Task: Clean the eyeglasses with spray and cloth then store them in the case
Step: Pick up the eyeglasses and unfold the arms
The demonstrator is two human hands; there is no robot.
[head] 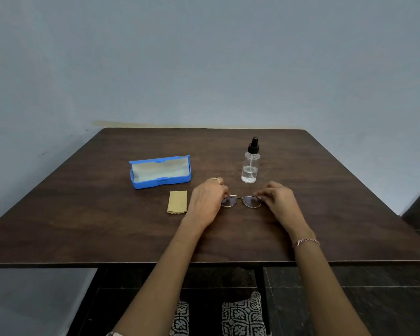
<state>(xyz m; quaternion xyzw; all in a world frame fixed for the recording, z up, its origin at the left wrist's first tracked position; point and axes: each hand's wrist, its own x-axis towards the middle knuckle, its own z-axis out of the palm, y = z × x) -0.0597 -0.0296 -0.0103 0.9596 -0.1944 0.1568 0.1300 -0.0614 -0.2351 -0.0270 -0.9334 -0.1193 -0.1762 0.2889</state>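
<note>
Both ends of the thin, metal-framed eyeglasses [241, 201] are held: my left hand [207, 202] curls its fingers around one end of the frame and my right hand [278, 201] pinches the other with thumb and fingertips. The pair sits low over the middle of the dark wood-grain table [83, 226], lenses facing up towards me. I cannot tell whether the frame rests on the wood or hangs just above it, nor how the temples lie. The clear plastic spray bottle [250, 163] with its black pump top stands upright just behind the glasses. The folded tan cleaning cloth [177, 202] lies beside my left hand, and the open blue hard-shell case [160, 172] waits further back on the left. As I judge it, nothing is sprayed or wiped yet, so the risks lie ahead. To reach the bottle I must free one hand, and a light frame held at one end could twist, slip or drop lens-down on the hard top. My fingers sit close to the glass, so a small shift would smear it. The bottle is tall and narrow, and a careless knuckle could tip it.
</note>
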